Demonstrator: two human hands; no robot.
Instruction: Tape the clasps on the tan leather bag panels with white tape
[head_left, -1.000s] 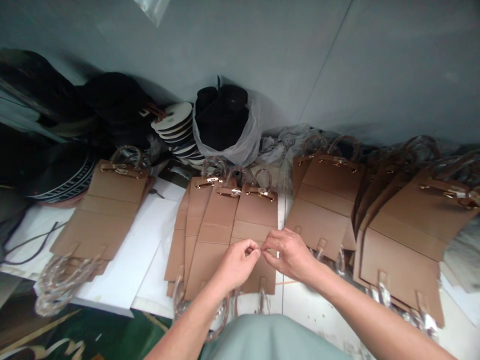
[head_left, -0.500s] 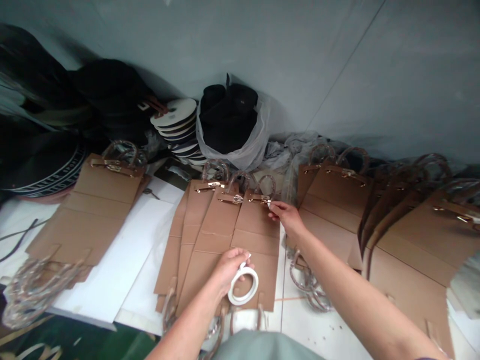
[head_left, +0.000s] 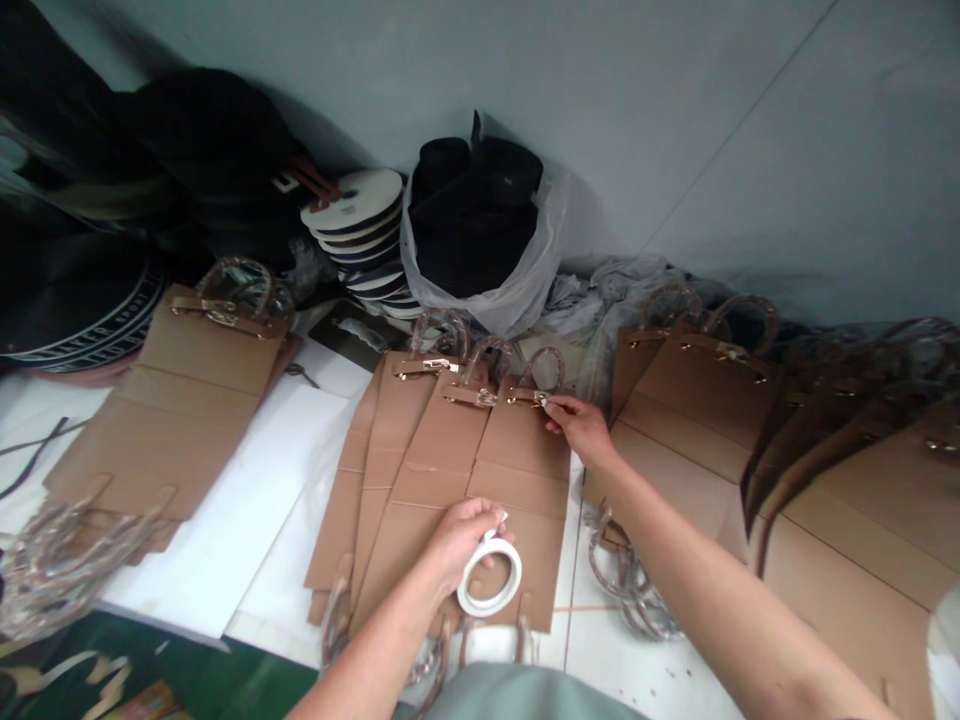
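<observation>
Over the lower part of the middle stack [head_left: 431, 440], left hand [head_left: 461, 540] has its fingers curled nearly closed, gripping the loose end of a white tape roll [head_left: 487, 606]; the ring hangs below the fingertips, in front of the stack's rightmost panel. Right hand [head_left: 585, 430] is at the top right of the middle stack: thumb and finger pinched together on a small white bit [head_left: 545, 401], right at the panel's gold clasp [head_left: 534, 398]. Whether the bit touches the clasp, can't tell. Middle stack is overlapping brown panels on a white table [head_left: 600, 650], with plastic-wrapped handles [head_left: 545, 352] at its top edge and more loops at its bottom.

Left of the middle stack: a white board [head_left: 270, 490], then another brown stack, the left stack [head_left: 165, 400], with a key [head_left: 301, 375] between. Right of the middle stack: two more brown stacks, a near one [head_left: 697, 400] and a far one [head_left: 862, 510]. Behind the middle stack: spools [head_left: 360, 195] piled up, black rolls [head_left: 480, 230] in a plastic bag [head_left: 517, 295], grey wall [head_left: 675, 120].
</observation>
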